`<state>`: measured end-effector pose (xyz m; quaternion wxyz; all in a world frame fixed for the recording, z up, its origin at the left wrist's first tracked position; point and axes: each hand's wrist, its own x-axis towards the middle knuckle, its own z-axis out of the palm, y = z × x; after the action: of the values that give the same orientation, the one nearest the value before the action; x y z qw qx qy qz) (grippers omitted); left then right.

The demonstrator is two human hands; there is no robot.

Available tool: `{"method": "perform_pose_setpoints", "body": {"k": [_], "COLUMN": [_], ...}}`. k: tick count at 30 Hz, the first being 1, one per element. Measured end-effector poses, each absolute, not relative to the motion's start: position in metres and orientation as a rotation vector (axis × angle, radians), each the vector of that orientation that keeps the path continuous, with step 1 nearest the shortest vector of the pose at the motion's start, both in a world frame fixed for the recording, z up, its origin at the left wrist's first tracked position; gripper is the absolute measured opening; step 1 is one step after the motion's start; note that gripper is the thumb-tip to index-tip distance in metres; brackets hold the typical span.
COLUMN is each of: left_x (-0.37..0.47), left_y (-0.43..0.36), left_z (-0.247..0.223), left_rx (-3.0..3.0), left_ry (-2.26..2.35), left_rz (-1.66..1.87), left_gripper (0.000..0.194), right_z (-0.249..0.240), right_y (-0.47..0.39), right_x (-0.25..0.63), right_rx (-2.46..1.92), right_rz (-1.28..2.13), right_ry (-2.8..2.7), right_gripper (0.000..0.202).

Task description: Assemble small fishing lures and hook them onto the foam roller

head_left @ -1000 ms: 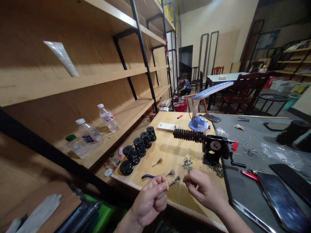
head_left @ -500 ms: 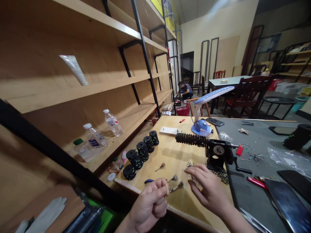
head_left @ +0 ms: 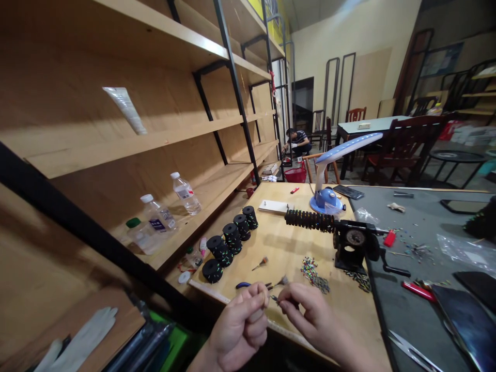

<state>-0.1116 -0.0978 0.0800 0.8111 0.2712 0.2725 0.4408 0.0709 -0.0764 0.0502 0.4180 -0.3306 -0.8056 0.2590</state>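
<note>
My left hand [head_left: 241,324] is closed in a pinch above the front edge of the wooden table; what its fingertips hold, if anything, is too small to make out. Close beside it, my right hand [head_left: 310,315] has thumb and forefinger drawn together. A small dark piece [head_left: 274,298] shows at those fingertips; whether it is held or lies beneath them, I cannot tell. Just beyond the hands lie blue-handled pliers [head_left: 243,285] and a small grey-tipped bundle [head_left: 282,280]. Colourful beads [head_left: 309,266] and a heap of small metal pieces [head_left: 322,284] lie past my right hand.
Several black spools [head_left: 232,237] line the table's left side. A hand-cranked winder [head_left: 352,243] carries a wrapped black roll [head_left: 310,220], with a blue lamp [head_left: 327,199] behind. Scissors [head_left: 413,351] lie on the grey mat at right. Shelves with bottles [head_left: 186,194] stand left; a person [head_left: 299,142] crouches far back.
My right hand has moved left and down towards my left hand, and its spread fingers have come together. The beads are uncovered. My left hand stays pinched; the view has shifted slightly.
</note>
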Motion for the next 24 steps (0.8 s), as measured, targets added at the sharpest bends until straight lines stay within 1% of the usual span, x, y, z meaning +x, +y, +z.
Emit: {"method": "perform_pose_setpoints", "body": {"k": [7, 15, 20, 24], "left_x": [-0.112, -0.114, -0.112, -0.112], "left_y": [-0.099, -0.096, -0.092, -0.088], "left_z": [0.077, 0.078, 0.081, 0.089], "left_rx": [0.557, 0.594, 0.622, 0.637], "left_ry": [0.52, 0.505, 0.511, 0.528], "left_rz": [0.99, 0.997, 0.973, 0.93], "left_gripper": [0.031, 0.029, 0.027, 0.026], "right_z": [0.04, 0.033, 0.035, 0.045], "right_y": [-0.057, -0.033, -0.034, -0.043], "right_x": [0.088, 0.104, 0.106, 0.098], "right_rx": [-0.879, -0.87, -0.878, -0.924], "right_rz": [0.563, 0.486, 0.549, 0.635], "right_ry": [-2.01, -2.019, -2.092, -2.046], "right_gripper": [0.025, 0.025, 0.021, 0.025]}}
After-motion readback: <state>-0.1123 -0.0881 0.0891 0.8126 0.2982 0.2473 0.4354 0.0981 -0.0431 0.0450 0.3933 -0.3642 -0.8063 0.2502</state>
